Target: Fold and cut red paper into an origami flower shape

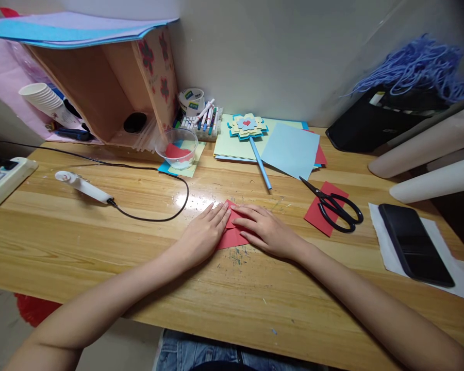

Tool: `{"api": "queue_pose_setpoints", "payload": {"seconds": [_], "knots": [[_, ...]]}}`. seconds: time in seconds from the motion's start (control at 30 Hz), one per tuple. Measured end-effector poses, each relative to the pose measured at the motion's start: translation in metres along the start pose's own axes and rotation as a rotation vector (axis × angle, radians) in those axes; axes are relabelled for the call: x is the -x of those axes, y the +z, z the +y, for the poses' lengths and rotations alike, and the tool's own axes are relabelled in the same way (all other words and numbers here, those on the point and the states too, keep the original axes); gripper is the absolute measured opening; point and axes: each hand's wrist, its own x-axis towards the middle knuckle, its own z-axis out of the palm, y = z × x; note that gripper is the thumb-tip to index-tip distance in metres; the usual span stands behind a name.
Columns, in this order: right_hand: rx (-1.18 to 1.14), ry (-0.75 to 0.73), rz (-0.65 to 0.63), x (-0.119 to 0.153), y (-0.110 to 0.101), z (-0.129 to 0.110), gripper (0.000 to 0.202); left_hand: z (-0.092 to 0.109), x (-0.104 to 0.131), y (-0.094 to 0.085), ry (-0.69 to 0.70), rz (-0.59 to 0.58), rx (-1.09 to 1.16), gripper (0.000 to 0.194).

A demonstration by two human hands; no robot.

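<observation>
Denim (189, 354) below desk edge (216, 335); left hand (204, 233), right hand (269, 231) on red paper (230, 239).

The left hand (204, 233) and right hand (269, 232) rest on folded red paper (232, 238) on the wooden table (81, 242).

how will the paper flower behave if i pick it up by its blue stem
The paper flower is probably very light, being layered cut paper. Its blue stem looks like a straight rolled tube, so it should feel fairly stiff. The wide head at one end may make it tip head-down.
</observation>
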Motion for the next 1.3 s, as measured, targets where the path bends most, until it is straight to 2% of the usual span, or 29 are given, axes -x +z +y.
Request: {"api": "queue_pose_setpoints", "payload": {"seconds": [0.2,0.33,0.5,0.8,1.0,1.3], "knots": [[0.027,-0.016,-0.004,0.001,0.001,0.001,0.028,-0.002,0.0,-0.009,-0.007,-0.026,0.059,0.048],[0.051,-0.063,-0.006,0.002,0.0,0.001,0.027,-0.016,-0.003,-0.018,-0.005,-0.054,0.152,0.041],[0.055,-0.092,-0.007,0.003,-0.001,0.0,0.026,-0.033,-0.008,-0.018,0.033,0.005,0.291,0.036],[0.066,-0.088,-0.004,0.004,0.0,0.0,0.027,-0.039,-0.008,-0.015,0.064,-0.07,0.18,0.049],[0.064,-0.079,-0.008,0.004,0.0,-0.001,0.028,-0.044,-0.007,-0.014,0.091,-0.074,0.176,0.048],[0.038,-0.066,-0.002,0.006,0.003,0.0,0.027,-0.069,-0.01,-0.022,0.208,-0.162,0.373,0.074]]}}
